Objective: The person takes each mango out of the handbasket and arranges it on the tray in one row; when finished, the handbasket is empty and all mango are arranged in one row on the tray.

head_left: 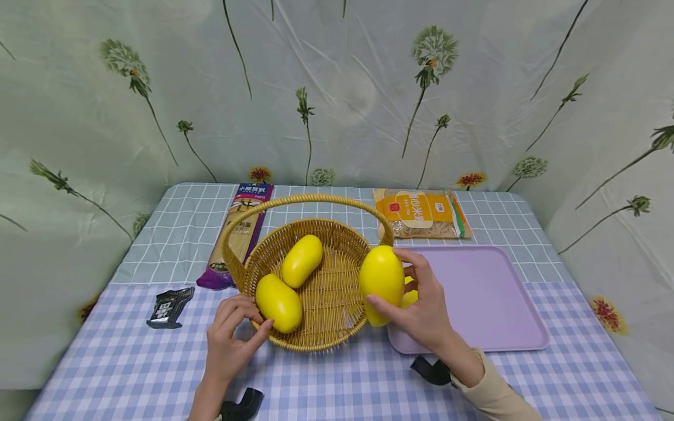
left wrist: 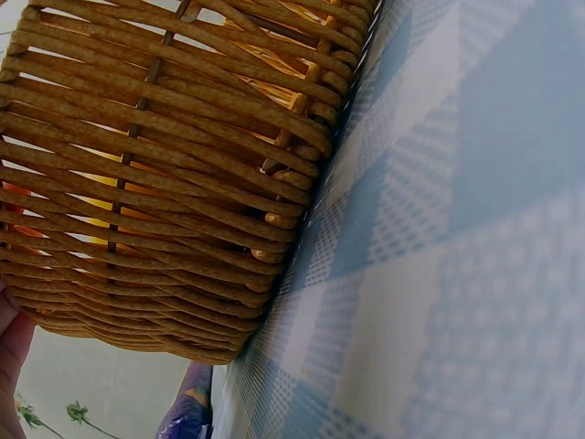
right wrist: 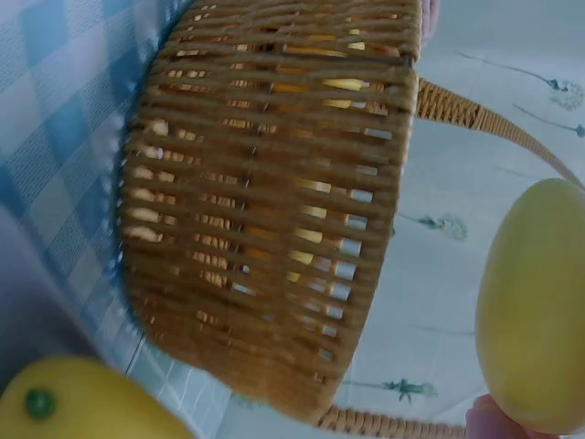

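From my remote seat I see the right hand (head_left: 429, 304) grasping a yellow fruit (head_left: 381, 280) between thumb and fingers; it hangs at the right side of the wicker basket (head_left: 332, 292), and the right wrist view puts it higher than the rim and apart from it; the left hand (head_left: 230, 333) pinches the rim at the near left, thumb tip close to the nearer of two yellow fruits (head_left: 279, 304) that lie inside on the left; one more fruit (right wrist: 82, 402) sits on the lilac tray (head_left: 474, 292), mostly hidden from the head camera by the right hand's fingers; I judge the step in hand to be a fruit's passage between tray and basket, most likely into the basket, though this one moment cannot settle the direction; if I am right, the next move calls for carrying it left under the arched handle (head_left: 316, 199), lowering it onto the bare woven floor on the right and letting go gently, while I would want the left hand steadying the rim so the basket does not tip
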A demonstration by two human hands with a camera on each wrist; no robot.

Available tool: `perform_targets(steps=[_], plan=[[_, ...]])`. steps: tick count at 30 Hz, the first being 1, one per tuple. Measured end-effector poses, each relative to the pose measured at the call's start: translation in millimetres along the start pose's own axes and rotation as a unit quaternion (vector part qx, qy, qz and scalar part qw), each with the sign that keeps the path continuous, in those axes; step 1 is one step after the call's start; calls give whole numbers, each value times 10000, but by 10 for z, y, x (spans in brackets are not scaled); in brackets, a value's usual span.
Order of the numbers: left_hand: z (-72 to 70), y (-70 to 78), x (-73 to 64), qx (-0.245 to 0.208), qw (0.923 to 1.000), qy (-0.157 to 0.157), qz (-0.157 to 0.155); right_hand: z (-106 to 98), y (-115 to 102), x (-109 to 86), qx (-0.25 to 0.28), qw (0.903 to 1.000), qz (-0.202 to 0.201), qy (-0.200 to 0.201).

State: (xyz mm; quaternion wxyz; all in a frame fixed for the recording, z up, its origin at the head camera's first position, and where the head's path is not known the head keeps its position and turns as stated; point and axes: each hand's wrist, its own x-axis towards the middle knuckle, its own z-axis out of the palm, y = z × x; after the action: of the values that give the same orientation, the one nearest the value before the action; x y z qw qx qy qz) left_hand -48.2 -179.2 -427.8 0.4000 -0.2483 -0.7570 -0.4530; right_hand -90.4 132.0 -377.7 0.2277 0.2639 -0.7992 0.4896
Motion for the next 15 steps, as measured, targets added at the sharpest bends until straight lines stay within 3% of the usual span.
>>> perform_targets(steps=[8, 15], plan=[[2, 6, 8, -30, 10000, 50, 52, -151, 117, -66, -151, 9994, -64, 320], [6, -2, 4, -37, 9999, 52, 82, -290, 198, -119, -498, 9970, 355, 470]])
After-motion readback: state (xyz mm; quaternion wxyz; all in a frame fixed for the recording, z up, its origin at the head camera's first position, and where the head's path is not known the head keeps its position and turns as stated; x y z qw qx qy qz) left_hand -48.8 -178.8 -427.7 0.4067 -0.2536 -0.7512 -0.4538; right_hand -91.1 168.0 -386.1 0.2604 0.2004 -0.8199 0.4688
